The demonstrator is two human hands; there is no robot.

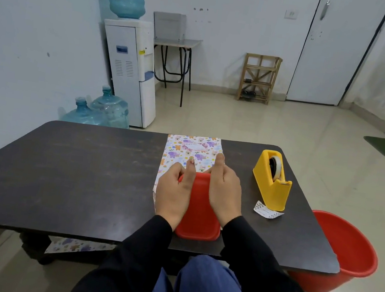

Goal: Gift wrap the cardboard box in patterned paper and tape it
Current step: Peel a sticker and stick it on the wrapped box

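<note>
A red box-shaped container (pixel 199 212) lies on the dark table (pixel 83 167), half inside a sleeve of patterned wrapping paper (pixel 192 149) that extends toward the table's far edge. My left hand (pixel 174 190) grips the container's left side, its index finger pressing on the paper. My right hand (pixel 223 190) grips the right side, thumb stretched onto the paper's edge. No cardboard surface shows. A yellow tape dispenser (pixel 272 180) stands to the right of my right hand.
A small printed paper scrap (pixel 267 210) lies in front of the dispenser. A red bucket (pixel 345 253) stands on the floor at the table's right corner. More patterned paper (pixel 76 247) lies on the shelf under the table. Water bottles and a dispenser stand at the far left.
</note>
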